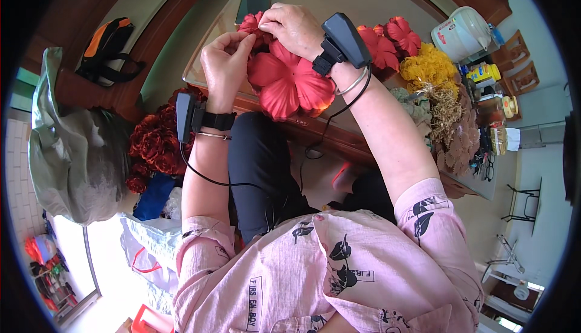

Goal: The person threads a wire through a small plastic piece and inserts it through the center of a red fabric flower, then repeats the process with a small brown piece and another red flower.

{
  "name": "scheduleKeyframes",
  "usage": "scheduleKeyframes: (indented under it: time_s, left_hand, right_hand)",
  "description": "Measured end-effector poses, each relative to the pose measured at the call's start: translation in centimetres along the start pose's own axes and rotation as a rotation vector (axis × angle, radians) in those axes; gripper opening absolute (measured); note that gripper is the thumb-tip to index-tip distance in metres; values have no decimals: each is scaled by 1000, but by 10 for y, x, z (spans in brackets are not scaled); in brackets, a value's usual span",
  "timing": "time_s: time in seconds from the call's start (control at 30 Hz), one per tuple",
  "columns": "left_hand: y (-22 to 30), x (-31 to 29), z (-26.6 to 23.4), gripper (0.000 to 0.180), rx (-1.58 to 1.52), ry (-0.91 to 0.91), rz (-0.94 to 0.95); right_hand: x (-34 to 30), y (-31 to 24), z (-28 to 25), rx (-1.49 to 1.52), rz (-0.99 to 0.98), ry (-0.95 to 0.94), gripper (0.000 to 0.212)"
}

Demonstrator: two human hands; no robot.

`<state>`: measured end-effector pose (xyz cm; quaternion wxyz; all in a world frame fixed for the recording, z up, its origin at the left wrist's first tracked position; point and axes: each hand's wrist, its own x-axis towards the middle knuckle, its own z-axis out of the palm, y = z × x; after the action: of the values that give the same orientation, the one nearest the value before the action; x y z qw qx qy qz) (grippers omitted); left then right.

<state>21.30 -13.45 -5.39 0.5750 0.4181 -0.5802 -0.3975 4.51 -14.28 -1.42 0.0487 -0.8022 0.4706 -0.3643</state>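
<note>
Both my hands are at a small red artificial flower (pixel 250 24) near the table's left edge. My left hand (pixel 225 60) pinches at its lower left side with thumb and forefinger. From above right, my right hand (pixel 293 27) has its fingertips closed on the flower's petals. Directly beneath my hands lies a large red artificial flower (pixel 290 82) with broad petals, overhanging the table's front edge. Whether the two flowers are joined is hidden by my hands. Each wrist wears a black strapped device with a cable.
Beyond my hands lies a dark phone (pixel 254 3). More red flowers (pixel 387 42), yellow flowers (pixel 430 66) and a white lidded jug (pixel 463 33) stand to the right. Dark red flowers (pixel 160 136) and a grey-green bag (pixel 72 145) are at left. A cable dangles before the table.
</note>
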Motion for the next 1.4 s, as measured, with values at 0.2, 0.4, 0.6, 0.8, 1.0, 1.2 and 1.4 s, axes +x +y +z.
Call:
scheduleKeyframes:
  time_s: [0.2,0.4,0.6,0.8,1.0,1.2,1.4]
  left_hand:
    - [2,-2,-1,16,-72,-7,-35]
    - [9,-7,-2,16,-87,-11,-102]
    - [7,-9,-2,15,-148,-6,-105]
    - [-1,-10,0,15,-94,19,-20]
    - [1,-5,4,21,173,77,93]
    - [2,-4,8,18,171,117,54]
    - [-2,-2,11,17,8,125,-1]
  right_hand:
    - [1,-1,0,61,57,-9,14]
    - [3,0,-1,128,131,-52,14]
    - [5,6,3,203,276,-33,17]
    - [7,7,4,179,278,-44,18]
    - [4,-6,-1,31,225,-30,20]
    - [5,-5,-1,53,157,-15,20]
    - [3,3,4,115,207,-1,18]
